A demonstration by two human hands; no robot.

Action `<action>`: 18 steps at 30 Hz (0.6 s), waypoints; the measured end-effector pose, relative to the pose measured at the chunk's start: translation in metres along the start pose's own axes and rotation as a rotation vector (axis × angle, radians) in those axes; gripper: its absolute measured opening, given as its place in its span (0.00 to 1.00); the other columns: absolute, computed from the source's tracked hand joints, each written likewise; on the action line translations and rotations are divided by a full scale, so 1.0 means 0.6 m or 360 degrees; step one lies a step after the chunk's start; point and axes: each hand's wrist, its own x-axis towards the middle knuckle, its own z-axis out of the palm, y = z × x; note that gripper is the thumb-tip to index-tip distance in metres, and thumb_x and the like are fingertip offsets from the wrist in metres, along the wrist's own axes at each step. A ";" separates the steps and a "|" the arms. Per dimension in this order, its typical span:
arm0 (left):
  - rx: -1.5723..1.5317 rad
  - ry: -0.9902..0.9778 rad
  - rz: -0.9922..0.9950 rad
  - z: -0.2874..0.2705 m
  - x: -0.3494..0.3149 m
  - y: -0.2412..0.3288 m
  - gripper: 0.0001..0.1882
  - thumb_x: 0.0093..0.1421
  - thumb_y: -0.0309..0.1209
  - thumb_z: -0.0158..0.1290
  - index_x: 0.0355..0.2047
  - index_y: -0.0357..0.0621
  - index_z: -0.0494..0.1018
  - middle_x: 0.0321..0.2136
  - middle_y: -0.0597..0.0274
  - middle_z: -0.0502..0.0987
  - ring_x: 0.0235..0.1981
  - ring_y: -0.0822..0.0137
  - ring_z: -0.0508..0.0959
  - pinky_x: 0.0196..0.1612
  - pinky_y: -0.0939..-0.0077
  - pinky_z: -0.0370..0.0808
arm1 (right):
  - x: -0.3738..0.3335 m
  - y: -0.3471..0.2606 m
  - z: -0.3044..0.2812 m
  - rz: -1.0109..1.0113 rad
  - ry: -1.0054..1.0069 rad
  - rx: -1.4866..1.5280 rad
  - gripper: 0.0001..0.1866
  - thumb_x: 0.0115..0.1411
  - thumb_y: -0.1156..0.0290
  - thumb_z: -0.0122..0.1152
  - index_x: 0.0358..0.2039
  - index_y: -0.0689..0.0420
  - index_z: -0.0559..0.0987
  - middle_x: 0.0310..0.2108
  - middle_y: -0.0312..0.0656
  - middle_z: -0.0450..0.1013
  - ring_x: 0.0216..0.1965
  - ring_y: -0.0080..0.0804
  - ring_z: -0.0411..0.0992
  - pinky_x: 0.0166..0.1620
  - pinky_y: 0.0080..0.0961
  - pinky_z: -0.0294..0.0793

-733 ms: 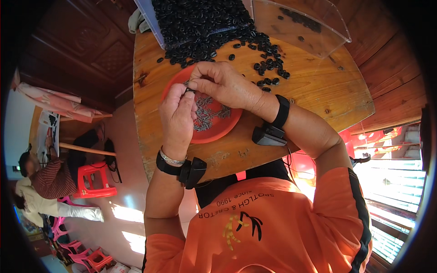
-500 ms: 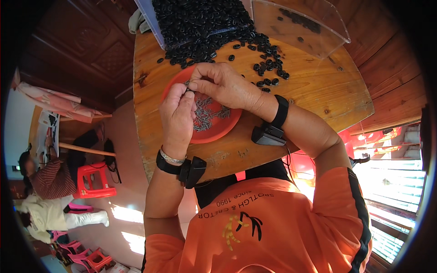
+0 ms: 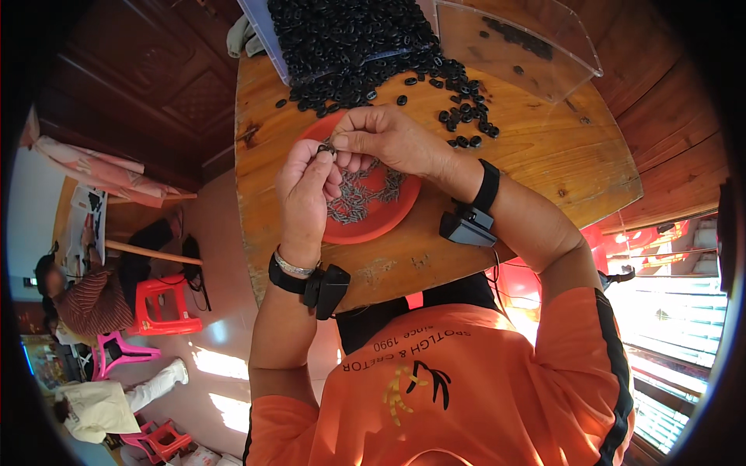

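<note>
My left hand (image 3: 301,194) is closed, pinching a small black oval piece (image 3: 325,148) between thumb and fingertips. Against it, my right hand (image 3: 388,140) is closed too, thumb and forefinger pressed together; whatever sits between those fingertips is too small to make out. Both hands are over a round red-orange bowl (image 3: 373,233), touching fingertip to fingertip above its left part. Loose small grey metal pieces (image 3: 351,203) lie in the bowl, partly hidden by my hands.
A clear bin (image 3: 266,39) spills a heap of black oval pieces (image 3: 350,39) onto the wooden table (image 3: 544,167). Several stray ones (image 3: 466,113) lie right of the bowl. A transparent lid or tray (image 3: 536,74) stands far right. Other people and red stools (image 3: 167,307) are at left.
The black piece shows more plainly between my left fingertips. My hands keep nearly the same pose over the bowl. At left, a person in light clothes has moved lower in the picture.
</note>
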 end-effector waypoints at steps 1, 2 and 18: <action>0.0002 -0.0003 0.0000 0.000 0.000 0.001 0.07 0.62 0.31 0.45 0.31 0.41 0.68 0.19 0.70 0.67 0.19 0.82 0.64 0.22 0.89 0.62 | 0.000 0.001 -0.001 0.0004 0.0015 0.0010 0.09 0.62 0.65 0.54 0.31 0.57 0.75 0.25 0.30 0.73 0.27 0.15 0.71 0.30 0.12 0.70; 0.0015 -0.0009 0.0018 -0.001 -0.001 0.002 0.06 0.62 0.31 0.45 0.31 0.41 0.68 0.19 0.70 0.67 0.19 0.82 0.64 0.22 0.89 0.63 | 0.001 0.001 -0.003 0.0008 0.0032 0.0020 0.09 0.62 0.65 0.54 0.32 0.57 0.75 0.25 0.30 0.73 0.27 0.15 0.71 0.30 0.12 0.70; 0.0362 -0.0011 0.0016 0.005 -0.007 0.017 0.06 0.60 0.29 0.42 0.27 0.44 0.67 0.17 0.73 0.65 0.17 0.84 0.61 0.20 0.91 0.58 | -0.006 -0.016 0.000 -0.0068 0.0020 -0.0229 0.10 0.62 0.65 0.54 0.31 0.60 0.74 0.25 0.32 0.72 0.28 0.16 0.70 0.34 0.14 0.72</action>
